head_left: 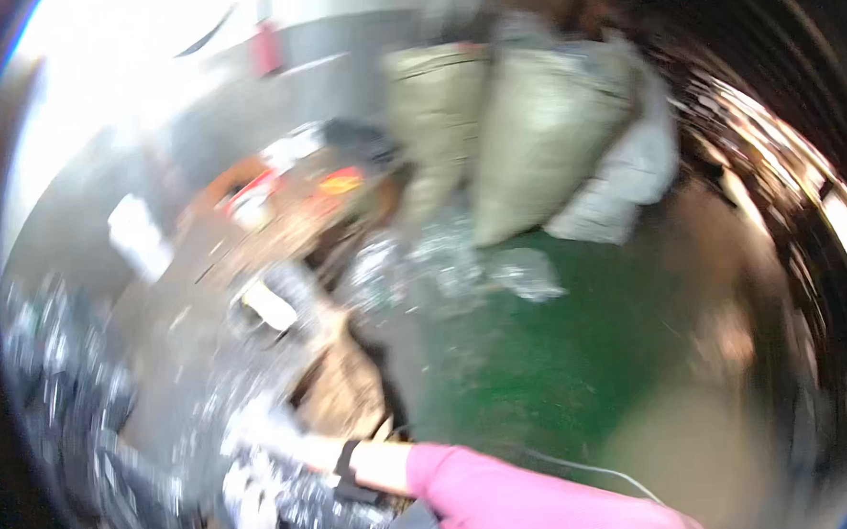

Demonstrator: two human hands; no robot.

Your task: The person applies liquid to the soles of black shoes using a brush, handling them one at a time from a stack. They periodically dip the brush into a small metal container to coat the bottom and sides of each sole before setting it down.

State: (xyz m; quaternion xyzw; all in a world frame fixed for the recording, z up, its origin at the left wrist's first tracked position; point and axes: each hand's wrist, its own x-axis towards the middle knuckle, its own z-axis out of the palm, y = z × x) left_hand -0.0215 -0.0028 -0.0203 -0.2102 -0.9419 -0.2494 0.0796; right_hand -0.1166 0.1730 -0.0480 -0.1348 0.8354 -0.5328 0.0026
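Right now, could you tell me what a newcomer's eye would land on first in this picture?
Probably the pink sleeve coming in from the lower edge, its hand reaching left into a blurred heap of shiny crumpled plastic. Next, the bulging grey-green sacks stacked at top centre, above a patch of green floor. Everything is motion-blurred, so finer detail cannot be told.

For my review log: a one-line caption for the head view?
Blurred view: a pink-sleeved arm reaches left into crinkled plastic bags, stuffed sacks beyond a green floor.
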